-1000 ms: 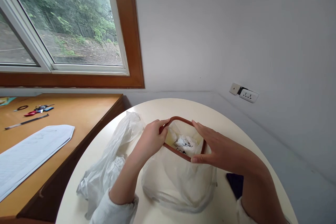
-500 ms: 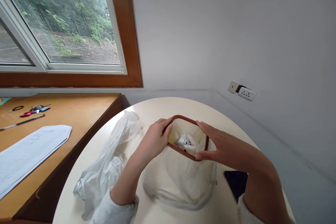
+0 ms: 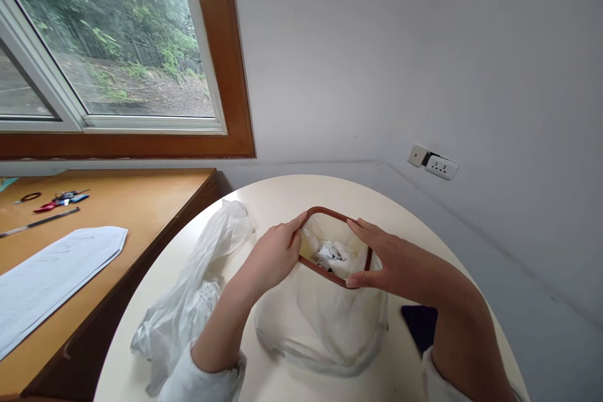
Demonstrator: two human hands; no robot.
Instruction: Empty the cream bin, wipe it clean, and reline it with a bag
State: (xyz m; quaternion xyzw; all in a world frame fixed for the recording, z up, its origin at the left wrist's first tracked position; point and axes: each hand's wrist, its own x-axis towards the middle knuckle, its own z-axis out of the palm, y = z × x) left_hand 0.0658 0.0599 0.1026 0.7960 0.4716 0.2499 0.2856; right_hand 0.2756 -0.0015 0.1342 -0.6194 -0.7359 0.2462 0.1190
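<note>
A small bin with a reddish-brown rim ring (image 3: 327, 211) stands on a round cream table (image 3: 292, 191). A translucent plastic bag (image 3: 330, 320) lines it and hangs down its outside. Crumpled white paper (image 3: 332, 255) lies inside. My left hand (image 3: 273, 254) grips the left side of the ring, fingers curled over it. My right hand (image 3: 389, 257) holds the right side, thumb at the near edge and fingers along the far edge.
A second crumpled plastic bag (image 3: 188, 301) lies left of the bin. A dark flat object (image 3: 419, 323) sits under my right forearm. To the left, a wooden desk (image 3: 141, 201) carries a white envelope (image 3: 51, 279), a pen and keys. A wall socket (image 3: 440, 166) is at right.
Both hands stay on the ring with small shifts of the fingers. The view has drifted slightly; the bin and bags have stayed in place.
</note>
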